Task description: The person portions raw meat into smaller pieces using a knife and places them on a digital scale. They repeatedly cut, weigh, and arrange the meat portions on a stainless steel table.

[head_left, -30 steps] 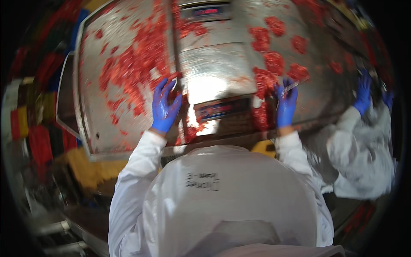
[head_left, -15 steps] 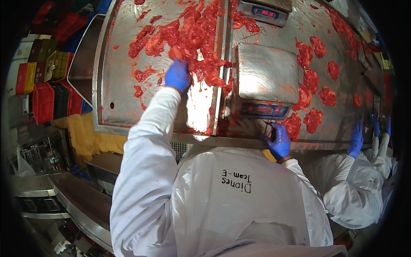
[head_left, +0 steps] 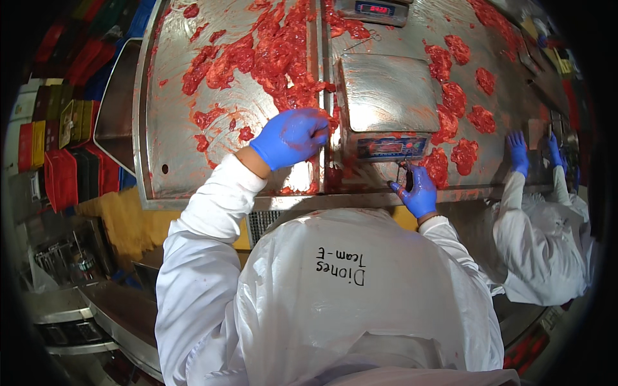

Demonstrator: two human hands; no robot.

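My left hand (head_left: 293, 137), in a blue glove, is closed over the metal divider's left side. A bit of raw red meat (head_left: 333, 120) shows at its fingertips; the rest of what it holds is hidden. Beyond it spreads a pile of raw meat (head_left: 280, 67) on the steel table (head_left: 174, 138). My right hand (head_left: 418, 193), also blue-gloved, is closed near the table's front edge. It grips a thin dark metal tool (head_left: 403, 168), mostly hidden by the fingers. Just beyond that hand stands a bench scale (head_left: 386, 96) with a smeared steel platform.
Several separate meat portions (head_left: 454, 98) lie right of the scale. A second scale (head_left: 373, 9) sits at the far side, with a thin metal tool (head_left: 362, 42) near it. To the right a co-worker's gloved hand (head_left: 517, 154) is over the table. Red crates (head_left: 61, 179) stand at left.
My left hand has come from the meat pile toward me and to the right, near the divider. My right hand stays by the scale's front. The co-worker's hand has moved farther onto the table.
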